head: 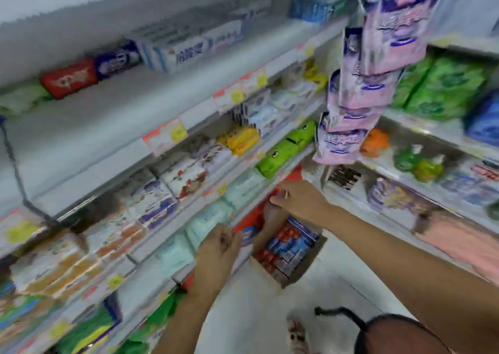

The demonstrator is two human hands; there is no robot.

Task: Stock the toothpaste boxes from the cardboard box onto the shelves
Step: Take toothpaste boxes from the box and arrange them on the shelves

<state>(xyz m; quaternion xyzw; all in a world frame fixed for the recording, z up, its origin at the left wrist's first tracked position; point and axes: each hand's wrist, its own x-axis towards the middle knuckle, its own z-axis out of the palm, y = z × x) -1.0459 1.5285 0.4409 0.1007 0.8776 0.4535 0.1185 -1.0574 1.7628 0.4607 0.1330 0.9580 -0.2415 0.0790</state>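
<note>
Heavy motion blur, low aisle corner. The cardboard box (306,266) sits open on the floor against the foot of the shelving, packed with red-and-blue toothpaste boxes (289,243). More red toothpaste boxes (249,220) already lie on the lowest shelf (256,202), just beside the carton. The right hand (298,201) reaches over the carton, fingertips at the upper end of that red row; whether it grips a box or only touches one, I cannot tell. The left hand (220,247) is at the near end of the row, fingers curled, close against a red-white-blue box end; it may be pinching, but blur hides the contact. Judged step: seating a box into the row on the bottom shelf. To do it well, slide the box in lengthwise, flush with its neighbours and label face out, one hand steadying the row so nothing skews or tips off the lip. Keep the forearm low, as the hanging pink sachet strip (359,83) dangles just above the reach. Risk: a box nudged back into the carton or out onto the floor.
</note>
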